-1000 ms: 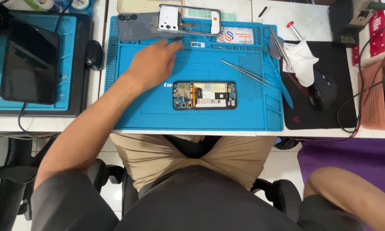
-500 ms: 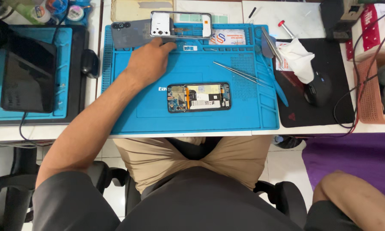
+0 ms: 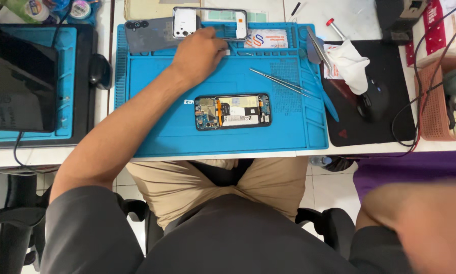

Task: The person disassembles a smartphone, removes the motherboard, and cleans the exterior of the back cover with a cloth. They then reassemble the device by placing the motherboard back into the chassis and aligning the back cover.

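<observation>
Reaching across the blue mat [image 3: 152, 137] toward its far edge, the left hand [image 3: 197, 53] rests with fingers curled down over the small tray slots there; whether it pinches anything cannot be told, since the fingertips are hidden. Just beyond it, at the mat's far edge, lie a grey back cover [image 3: 147, 34] and a white phone frame [image 3: 210, 23], touching or overlapping each other.

The opened phone [image 3: 233, 111] lies flat in the middle of the mat, its back off, with the battery and circuit boards showing. Judging by that, the opening is done and the inside work is under way; nothing is closed up again yet.

The right hand is not clearly seen: only a blurred forearm [image 3: 415, 223] sits low at the right, off the table, so its state cannot be told.

Tweezers [image 3: 276, 81] lie to the right of the hand, well apart from the phone, and a blue pry tool [image 3: 324, 96] runs along the mat's right edge. The near half of the mat around the phone is open room. A tablet [image 3: 22, 86] sits at the table's left edge.
</observation>
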Demonstrator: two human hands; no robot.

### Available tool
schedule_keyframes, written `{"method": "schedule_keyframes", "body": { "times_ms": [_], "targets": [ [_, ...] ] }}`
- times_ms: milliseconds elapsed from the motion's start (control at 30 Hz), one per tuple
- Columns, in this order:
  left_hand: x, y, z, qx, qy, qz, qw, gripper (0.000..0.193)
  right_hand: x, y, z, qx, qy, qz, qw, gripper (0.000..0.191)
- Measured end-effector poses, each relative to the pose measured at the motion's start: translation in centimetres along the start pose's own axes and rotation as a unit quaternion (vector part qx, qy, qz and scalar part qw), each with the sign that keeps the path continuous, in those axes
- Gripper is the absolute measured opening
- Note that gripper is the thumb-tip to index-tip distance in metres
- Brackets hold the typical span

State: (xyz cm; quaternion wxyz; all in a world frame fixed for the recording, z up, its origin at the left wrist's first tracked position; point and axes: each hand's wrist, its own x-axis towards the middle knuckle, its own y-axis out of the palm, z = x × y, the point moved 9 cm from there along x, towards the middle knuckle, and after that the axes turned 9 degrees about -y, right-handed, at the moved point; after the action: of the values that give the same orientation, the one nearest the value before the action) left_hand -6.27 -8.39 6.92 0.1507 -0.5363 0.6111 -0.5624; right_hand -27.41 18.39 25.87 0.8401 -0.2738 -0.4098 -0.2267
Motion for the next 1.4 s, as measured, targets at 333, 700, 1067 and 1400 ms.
{"method": "schedule_keyframes", "body": {
  "times_ms": [333, 700, 1067, 1400],
  "targets": [
    [2.6, 0.0, -1.9, 0.048, -0.009, 0.048, 0.998, 0.012, -12.5, -13.5, -24.8, -0.337, 0.420, -0.004, 0.843, 0.029],
    [3.2, 0.7, -1.5, 0.064, 0.010, 0.061, 0.996, 0.002, -11.8, -11.5, -26.0, -0.410, 0.369, 0.040, 0.833, 0.016],
    [-0.9, -2.7, 4.2, -0.123, -0.025, 0.126, 0.984, 0.006, -15.6, -17.2, -23.2, -0.483, 0.339, -0.132, 0.797, 0.013],
    [-5.9, -2.7, 7.8, -0.116, -0.064, 0.084, 0.988, 0.009, -18.1, -17.7, -23.2, -0.546, 0.378, -0.073, 0.744, 0.017]
  ]
}}
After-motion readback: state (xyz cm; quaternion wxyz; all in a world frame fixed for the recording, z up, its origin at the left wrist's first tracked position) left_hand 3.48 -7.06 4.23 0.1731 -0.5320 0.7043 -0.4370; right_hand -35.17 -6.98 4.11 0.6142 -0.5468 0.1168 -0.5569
